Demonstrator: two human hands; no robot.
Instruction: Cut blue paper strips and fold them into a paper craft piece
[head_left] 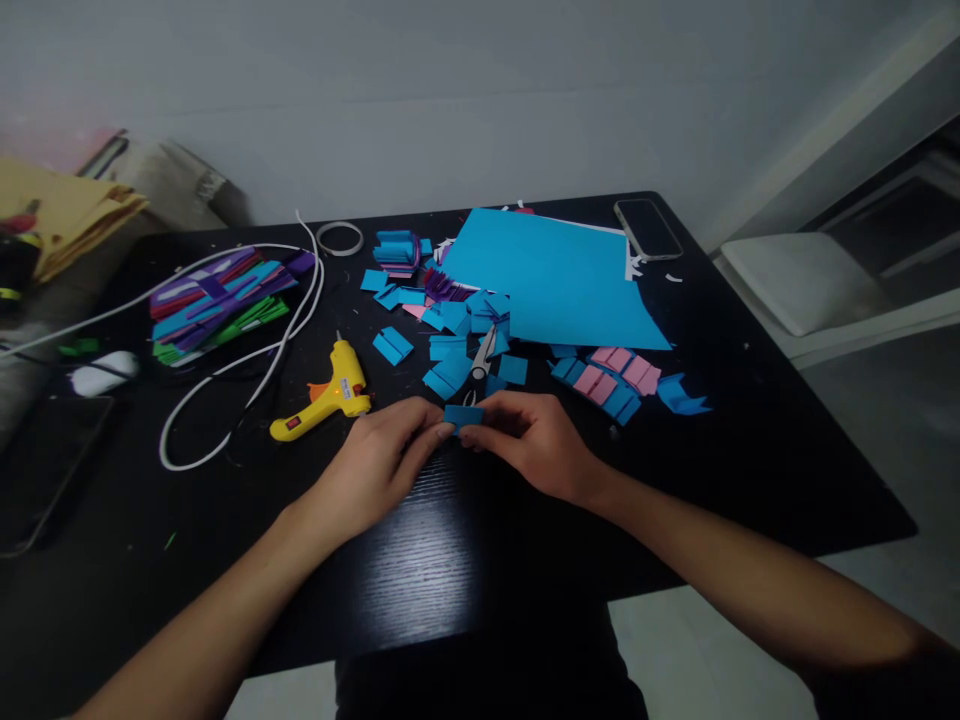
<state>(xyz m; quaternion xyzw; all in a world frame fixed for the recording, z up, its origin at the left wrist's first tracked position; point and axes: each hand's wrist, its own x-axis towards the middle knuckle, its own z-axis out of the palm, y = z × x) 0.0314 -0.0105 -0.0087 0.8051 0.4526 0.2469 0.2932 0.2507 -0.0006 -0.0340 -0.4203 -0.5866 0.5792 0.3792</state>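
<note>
Blue card (pixel 463 417), black table (pixel 720 460), grey wall (pixel 412 110)

Blue paper piece (pixel 463 416) between 2 hands (pixel 381 458) (pixel 546 447)

"What finish do we see on the paper piece (pixel 463 416) we're pinching?"

"Matt and smooth, and we'd say the same of the large paper sheet (pixel 540 280)."

"And the tabletop (pixel 427 580)?"

"It looks wood-grained to us, with fine lines and a glossy sheen where light strikes it."

"What about the glue gun (pixel 328 398)?"

"Smooth plastic, as we see it, while the scissors (pixel 484 356) show us metal blades."

"We'd call the cable (pixel 186 467) smooth and plastic-coated, and the phone (pixel 648 230) glassy on its screen."

"Our wall (pixel 450 120) looks matt and fairly smooth."
</note>
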